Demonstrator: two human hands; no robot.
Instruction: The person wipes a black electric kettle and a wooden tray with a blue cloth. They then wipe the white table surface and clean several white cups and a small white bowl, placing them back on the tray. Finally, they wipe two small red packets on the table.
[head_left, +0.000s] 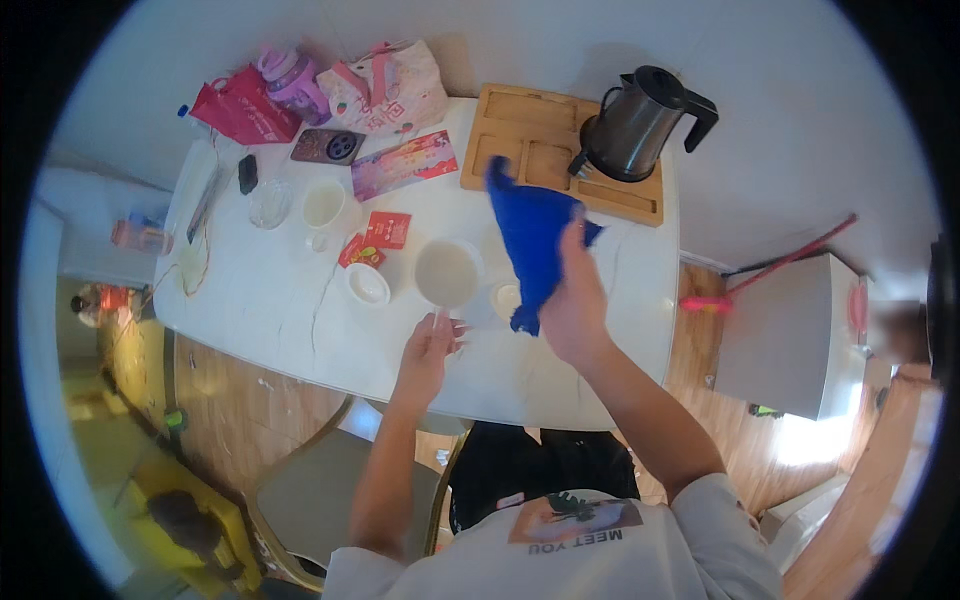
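Note:
My left hand (433, 347) grips the handle of a white mug (448, 274) near the table's front edge. The mug looks pale inside; I cannot tell whether it holds liquid. In my right hand (576, 307) is a blue cloth (531, 232), raised over the table and hanging in folds. Partly behind the cloth lies a small cream-coloured round lid or dish (505, 299). A white lid (367, 284) sits left of the mug, next to red sachets (388, 229). Farther left stands a second white mug (325, 205).
A metal electric kettle (637, 127) stands on a compartmented wooden tray (484, 161) at the back right. Bags (405, 86), a purple bottle (296, 86), a phone (328, 146) and a glass ashtray (271, 203) occupy the left side. A chair (330, 487) stands at the front left.

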